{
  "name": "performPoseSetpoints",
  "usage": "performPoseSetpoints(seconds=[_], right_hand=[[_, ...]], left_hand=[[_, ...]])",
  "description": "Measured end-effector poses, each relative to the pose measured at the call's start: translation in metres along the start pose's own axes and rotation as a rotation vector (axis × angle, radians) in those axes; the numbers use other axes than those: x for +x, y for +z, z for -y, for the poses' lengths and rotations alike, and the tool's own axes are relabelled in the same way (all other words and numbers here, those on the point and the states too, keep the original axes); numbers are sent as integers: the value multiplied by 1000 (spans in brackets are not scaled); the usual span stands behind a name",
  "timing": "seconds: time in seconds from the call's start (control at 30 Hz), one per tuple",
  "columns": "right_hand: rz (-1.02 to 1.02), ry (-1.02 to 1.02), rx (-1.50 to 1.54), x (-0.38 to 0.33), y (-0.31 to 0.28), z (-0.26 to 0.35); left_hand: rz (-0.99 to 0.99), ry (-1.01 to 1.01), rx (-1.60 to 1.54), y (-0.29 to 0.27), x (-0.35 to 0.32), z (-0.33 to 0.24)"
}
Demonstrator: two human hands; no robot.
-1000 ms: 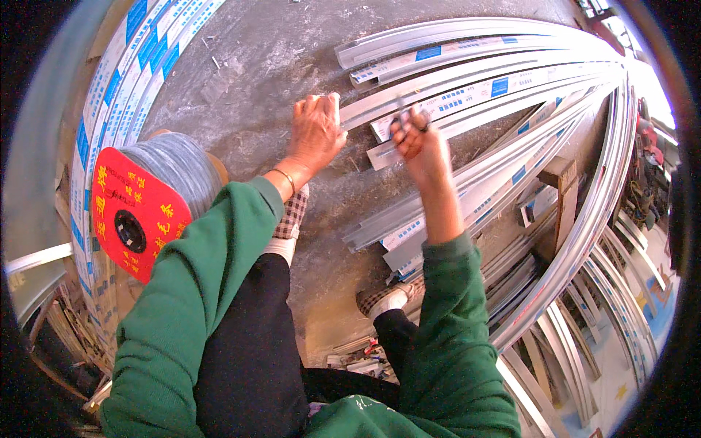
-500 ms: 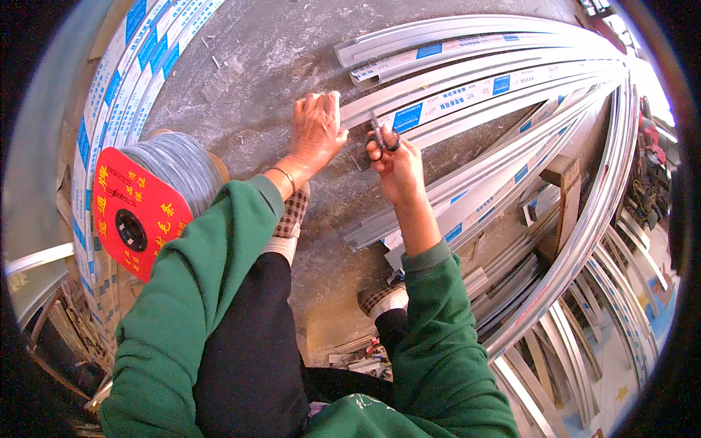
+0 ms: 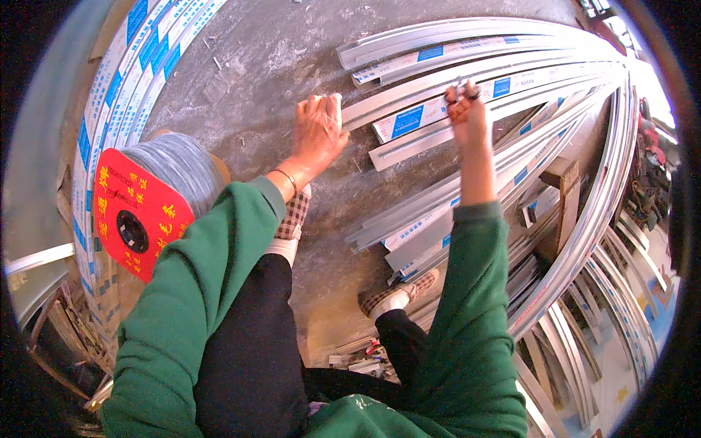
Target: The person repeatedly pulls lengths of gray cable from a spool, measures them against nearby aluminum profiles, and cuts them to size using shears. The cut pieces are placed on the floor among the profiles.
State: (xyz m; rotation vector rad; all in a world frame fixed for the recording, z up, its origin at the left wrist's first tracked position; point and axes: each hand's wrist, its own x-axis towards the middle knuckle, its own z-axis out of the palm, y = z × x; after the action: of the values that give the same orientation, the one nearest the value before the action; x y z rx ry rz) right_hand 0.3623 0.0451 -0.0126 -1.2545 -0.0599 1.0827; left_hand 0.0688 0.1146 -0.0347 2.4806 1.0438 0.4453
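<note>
We see blue rectangular labels (image 3: 407, 120) on long silver profiles (image 3: 467, 77) lying on the grey concrete floor (image 3: 270, 66). Our left hand (image 3: 318, 131) presses a profile end, fingers flat; our right hand (image 3: 467, 109) is closed on small scissors (image 3: 460, 89). A red-faced spool (image 3: 139, 212) stands left

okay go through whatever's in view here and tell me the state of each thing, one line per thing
left hand: pressed flat on the end of an aluminium strip, fingers spread
right hand: raised over the strips, closed around a small metal tool
small metal tool: gripped, mostly hidden by the fingers
aluminium strips: lying fanned across the concrete floor, blue labels up
spool: lying on its side, wound full of grey strip, red flange facing the camera
</note>
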Motion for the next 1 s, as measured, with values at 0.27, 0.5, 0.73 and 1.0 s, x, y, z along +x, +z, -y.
performPoseSetpoints(seconds=[0.27, 0.5, 0.73, 1.0], right_hand=[[14, 366, -46, -120, 57, -89], [21, 364, 11, -120, 62, -98], [-47, 207, -2, -111, 58, -90], [-279, -87, -163, 10, -12, 12]], left_hand=[[10, 1, 16, 2, -1, 2], [8, -19, 0, 3, -1, 0], [-23, 2, 26, 6, -4, 4], [107, -23, -15, -5, 2, -3]])
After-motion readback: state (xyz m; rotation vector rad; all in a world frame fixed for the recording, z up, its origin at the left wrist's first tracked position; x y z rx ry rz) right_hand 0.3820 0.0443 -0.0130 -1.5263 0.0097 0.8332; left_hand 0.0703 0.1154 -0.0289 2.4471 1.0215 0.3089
